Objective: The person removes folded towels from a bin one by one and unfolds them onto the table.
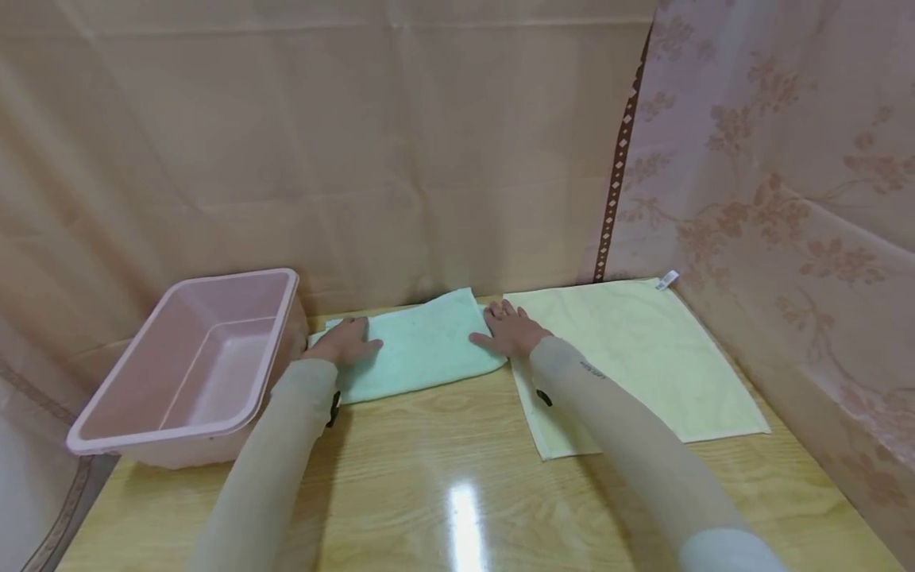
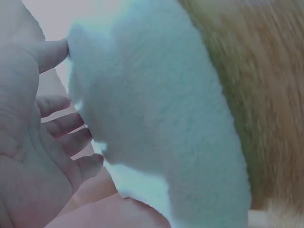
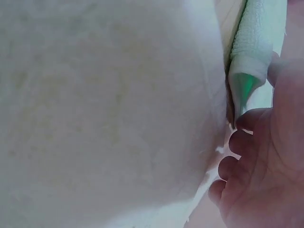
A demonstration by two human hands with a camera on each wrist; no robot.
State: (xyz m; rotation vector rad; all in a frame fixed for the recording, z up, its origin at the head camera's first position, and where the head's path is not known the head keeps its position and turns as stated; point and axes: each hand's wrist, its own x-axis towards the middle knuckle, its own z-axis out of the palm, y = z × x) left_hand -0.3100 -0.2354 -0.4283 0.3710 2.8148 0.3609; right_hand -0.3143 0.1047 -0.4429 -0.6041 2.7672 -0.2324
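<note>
A mint-green towel, folded into a long strip, lies on the wooden table against the back curtain. My left hand rests on its left end, thumb stretched to the right. At the towel's right end lies my right hand, its thumb touching the edge and its fingers spread away toward the back. The left wrist view shows the left fingertips along the towel's border. In the right wrist view, a rounded fold of the green towel shows beside the right thumb and fingers.
A pale yellow towel with a white tag lies spread flat at the right, under my right forearm. On the left stands a pink plastic basin, near my left forearm. Curtains hang behind and along the right side of the table.
</note>
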